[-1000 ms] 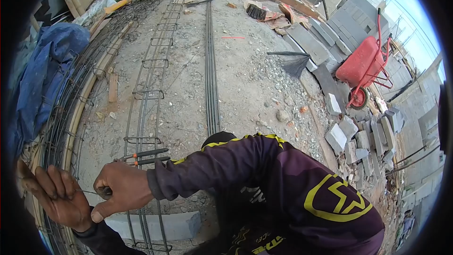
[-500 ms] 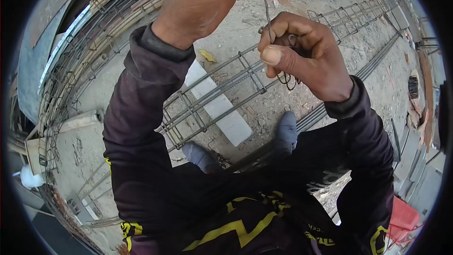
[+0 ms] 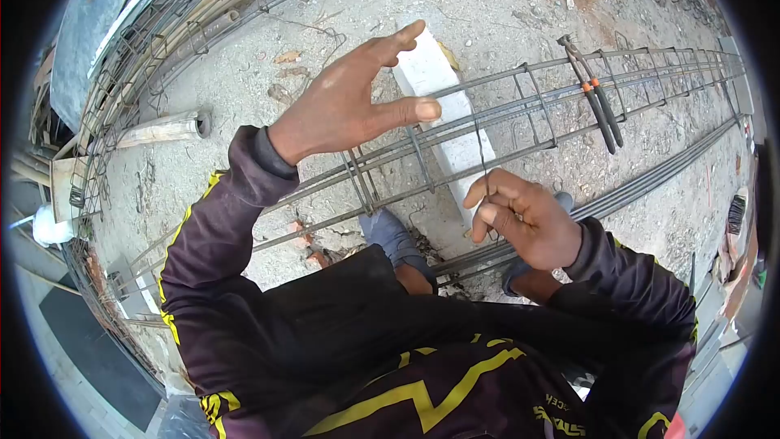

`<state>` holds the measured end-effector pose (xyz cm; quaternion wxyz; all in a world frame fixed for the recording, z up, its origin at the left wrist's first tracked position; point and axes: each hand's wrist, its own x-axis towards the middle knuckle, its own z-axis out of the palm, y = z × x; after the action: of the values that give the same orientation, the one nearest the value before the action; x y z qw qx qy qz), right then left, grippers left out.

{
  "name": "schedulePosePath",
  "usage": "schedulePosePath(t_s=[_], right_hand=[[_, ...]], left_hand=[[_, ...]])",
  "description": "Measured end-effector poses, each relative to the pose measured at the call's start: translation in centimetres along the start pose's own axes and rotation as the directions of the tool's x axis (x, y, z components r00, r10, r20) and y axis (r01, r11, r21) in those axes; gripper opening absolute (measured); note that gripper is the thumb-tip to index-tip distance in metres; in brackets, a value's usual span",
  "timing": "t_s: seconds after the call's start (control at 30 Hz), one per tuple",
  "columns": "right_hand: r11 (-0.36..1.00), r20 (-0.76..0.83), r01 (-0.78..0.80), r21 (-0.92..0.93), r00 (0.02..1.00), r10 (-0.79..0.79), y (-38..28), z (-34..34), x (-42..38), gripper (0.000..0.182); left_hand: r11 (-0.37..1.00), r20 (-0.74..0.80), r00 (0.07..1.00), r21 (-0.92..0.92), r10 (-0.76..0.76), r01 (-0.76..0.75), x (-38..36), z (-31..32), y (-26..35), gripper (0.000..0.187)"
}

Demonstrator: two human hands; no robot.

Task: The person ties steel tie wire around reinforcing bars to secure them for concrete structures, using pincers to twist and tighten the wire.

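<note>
My left hand is over the left part of the rebar cage, its thumb and fingers spread apart with nothing between them. Nearer to me, my right hand pinches a thin dark wire that runs up across the cage. Beneath the cage lies a white block. Pliers with black and orange handles rest on the cage, to the right of my hands.
A bundle of straight bars lies on the ground at the right. More bent rebar cages stand at the upper left, near a pipe. My shoes are just below the cage.
Both hands have come down toward the cage, and my left hand has opened and moved off the wire. The view has shifted, so the pliers now show.
</note>
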<state>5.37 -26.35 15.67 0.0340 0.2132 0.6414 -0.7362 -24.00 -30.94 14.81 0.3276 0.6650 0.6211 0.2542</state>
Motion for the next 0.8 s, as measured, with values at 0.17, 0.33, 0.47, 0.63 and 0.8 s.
schedulePosePath(t_s=[0.17, 0.33, 0.47, 0.63, 0.8], right_hand=[[0.967, 0.015, -0.241, -0.079, 0.97, 0.243, 7.7, 5.3, -3.5, 0.03], [0.999, -0.066, -0.052, -0.008, 0.996, 0.052, 14.2, 8.8, -2.3, 0.031], [0.996, -0.016, -0.09, 0.004, 0.996, 0.09, 15.6, 8.8, -2.1, 0.034], [0.994, 0.033, -0.112, -0.017, 0.993, 0.113, 17.2, 8.9, -2.5, 0.04], [0.998, -0.01, -0.058, 0.006, 0.998, 0.058, 18.4, 9.0, -2.3, 0.038]], left_hand=[[0.986, 0.228, 0.967, 0.145, -0.11, 0.078, -4.3, 5.1, -5.1, 0.114], [0.935, 0.253, 0.959, 0.353, -0.128, 0.031, -5.5, 5.4, -5.7, 0.131], [0.907, 0.265, 0.946, 0.418, -0.185, 0.061, -6.1, 5.1, -5.7, 0.137], [0.894, 0.34, 0.892, 0.428, -0.296, 0.133, -7.4, 3.4, -5.5, 0.141], [0.786, 0.182, 0.918, 0.589, -0.351, 0.184, -9.9, 3.1, -4.4, 0.128]])
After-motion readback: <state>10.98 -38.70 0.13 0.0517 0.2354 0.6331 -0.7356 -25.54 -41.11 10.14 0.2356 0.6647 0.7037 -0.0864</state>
